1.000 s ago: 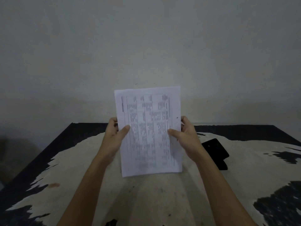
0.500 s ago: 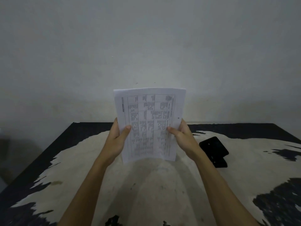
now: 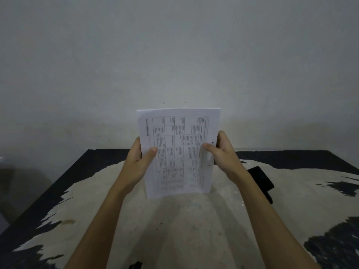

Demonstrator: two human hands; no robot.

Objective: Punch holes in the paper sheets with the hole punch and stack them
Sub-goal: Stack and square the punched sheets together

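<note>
Worn black tabletop (image 3: 58, 200), paint flaking; our left hand (image 3: 136, 164) and right hand (image 3: 225, 154) grip upright printed paper sheets (image 3: 178, 150), punched holes at right edge

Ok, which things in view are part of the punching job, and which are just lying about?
Part of the job:
- paper sheets, held upright by left hand and right hand
- black hole punch, on the table right of them

Lying about:
- worn black table; nothing else shows

Dark table (image 3: 101, 162) with worn pale patches, plain grey wall (image 3: 174, 55) behind it
</note>
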